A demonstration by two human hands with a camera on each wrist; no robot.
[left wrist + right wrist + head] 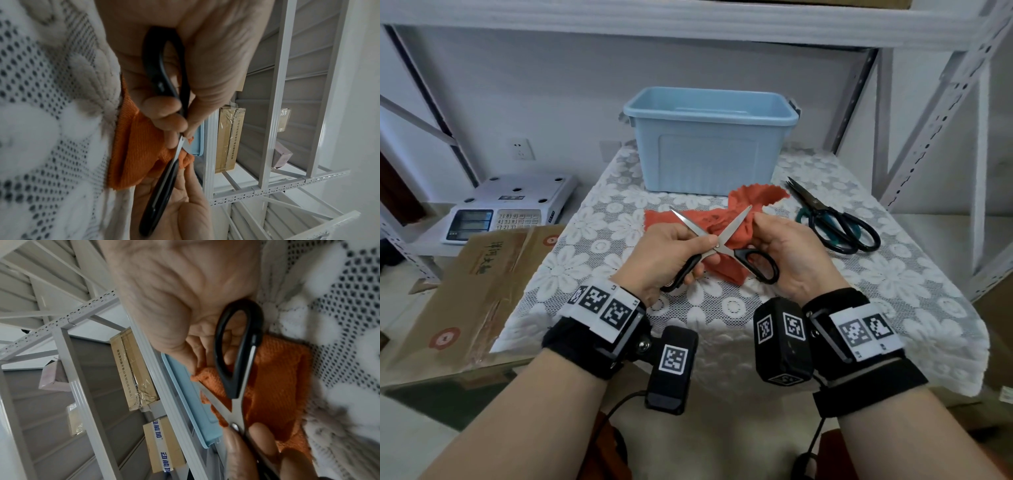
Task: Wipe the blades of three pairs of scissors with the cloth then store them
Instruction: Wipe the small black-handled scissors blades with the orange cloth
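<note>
a table under a white lace cover (619, 219) carries a blue bin (709, 144), an orange cloth (756, 197) and green-handled scissors (832, 219) right of it

I note black-handled scissors (717, 245) held aloft, blades crossed open — orange cloth (736, 219) bunched at one blade; green-handled scissors (832, 219) lie shut beside it.

Bare forearms, no sleeves. Each wrist wears a black strap (582, 346) with white bands of square black-and-white markers, a black camera block (671, 370) attached, and a thin black cable (613, 411) trailing.
</note>
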